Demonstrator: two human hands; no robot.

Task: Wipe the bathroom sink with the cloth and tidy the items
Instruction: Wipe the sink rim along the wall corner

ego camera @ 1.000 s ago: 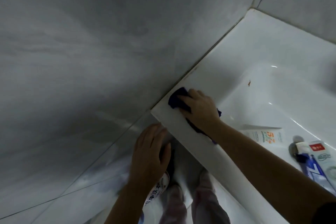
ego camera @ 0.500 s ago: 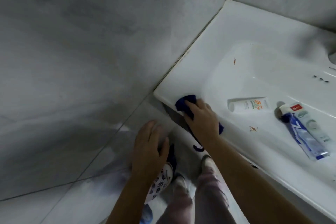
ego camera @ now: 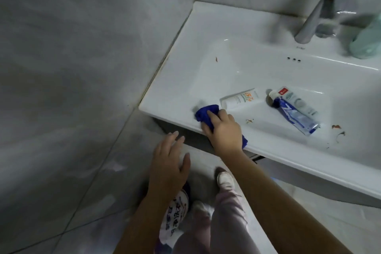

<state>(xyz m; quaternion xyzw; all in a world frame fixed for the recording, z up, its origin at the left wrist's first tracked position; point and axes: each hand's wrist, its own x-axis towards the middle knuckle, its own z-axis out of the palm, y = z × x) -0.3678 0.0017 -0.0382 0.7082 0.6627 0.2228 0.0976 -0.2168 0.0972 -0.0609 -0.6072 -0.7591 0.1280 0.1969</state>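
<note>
r hand (ego camera: 224, 130) holds cloth (ego camera: 206, 112) on sink rim (ego camera: 171, 109), grey tile walls (ego camera: 82, 47)

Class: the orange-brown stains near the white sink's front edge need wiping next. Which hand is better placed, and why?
Right. The right hand holds the crumpled blue cloth on the sink rim near those stains; the left hand hangs empty below.

- Grey marbled wall tiles (ego camera: 82, 47), left and behind.
- Glossy grey floor (ego camera: 92, 192).
- Chrome tap (ego camera: 321, 10), blurred.
- White bag (ego camera: 177, 212) with blue print, on floor.
- White shoe (ego camera: 225, 179) near it.
</note>
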